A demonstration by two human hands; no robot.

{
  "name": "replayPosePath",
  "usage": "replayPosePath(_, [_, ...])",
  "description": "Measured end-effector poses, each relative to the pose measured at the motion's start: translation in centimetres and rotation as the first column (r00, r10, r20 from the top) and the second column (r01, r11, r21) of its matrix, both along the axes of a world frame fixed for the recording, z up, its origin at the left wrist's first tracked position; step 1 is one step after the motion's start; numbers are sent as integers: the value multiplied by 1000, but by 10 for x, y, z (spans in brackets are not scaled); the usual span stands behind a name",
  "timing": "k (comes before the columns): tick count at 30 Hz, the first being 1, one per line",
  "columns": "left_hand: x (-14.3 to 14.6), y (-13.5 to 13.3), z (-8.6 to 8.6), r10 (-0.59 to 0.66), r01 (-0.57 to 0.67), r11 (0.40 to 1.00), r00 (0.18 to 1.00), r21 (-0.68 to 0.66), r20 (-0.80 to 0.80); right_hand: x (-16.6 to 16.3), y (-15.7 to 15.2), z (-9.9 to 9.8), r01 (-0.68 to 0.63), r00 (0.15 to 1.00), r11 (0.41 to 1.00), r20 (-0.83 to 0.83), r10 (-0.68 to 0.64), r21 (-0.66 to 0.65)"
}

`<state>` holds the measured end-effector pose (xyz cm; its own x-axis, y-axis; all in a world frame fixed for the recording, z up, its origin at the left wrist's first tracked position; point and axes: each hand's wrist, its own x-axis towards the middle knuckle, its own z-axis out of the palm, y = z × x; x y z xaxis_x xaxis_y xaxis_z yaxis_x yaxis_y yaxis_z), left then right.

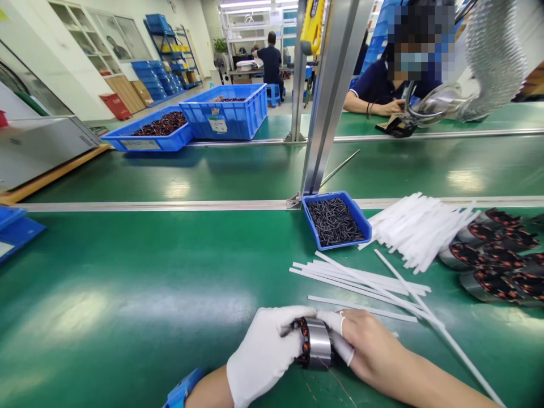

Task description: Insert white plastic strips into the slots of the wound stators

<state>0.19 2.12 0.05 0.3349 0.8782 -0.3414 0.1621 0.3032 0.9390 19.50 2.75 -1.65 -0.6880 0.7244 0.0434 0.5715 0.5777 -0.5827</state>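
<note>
A motor stator (319,343), a steel ring with copper windings and black end parts, is held just above the green bench near the front. My left hand (270,351), in a white glove, grips its left side, thumb and fingers closed around the black end. At its right side is my right hand (361,339), with white finger cots on some fingers, which are closed against the stator; the fingertips are partly hidden behind it. Thin copper wires hang below the stator. White strips (361,283) lie just beyond my hands.
A blue tray (312,222) of small black tubes stands by the metal post (325,102). To its right lie a pile of white strips (419,226) and several stators (484,286). Blue bins (229,116) stand on the far bench, where a co-worker (382,96) sits at the right.
</note>
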Motion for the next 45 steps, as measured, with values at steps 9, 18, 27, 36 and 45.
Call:
replayPosePath(9, [1, 0, -1, -3, 3, 1000, 1000, 3, -28, 0, -1, -1, -18, 999, 1000, 40, 17, 18])
replayPosePath(18, [-13, 10, 8, -94, 90, 995, 992, 43, 80, 18, 21, 13, 255, 963, 965, 80, -259, 52])
replayPosePath(27, [-15, 13, 13, 128, -32, 953, 945, -303, 301, 24, 26, 16, 284, 956, 956, 61, -288, 68])
replayPosePath(36, [-10, 11, 12, 96, 50, 936, 916, -348, 389, 22, 21, 41, 184, 980, 981, -62, -188, -62])
replayPosePath(45, [-2, 11, 14, -12, 110, 960, 935, -256, 355, 4, 15, 24, 168, 960, 975, -200, -196, -148])
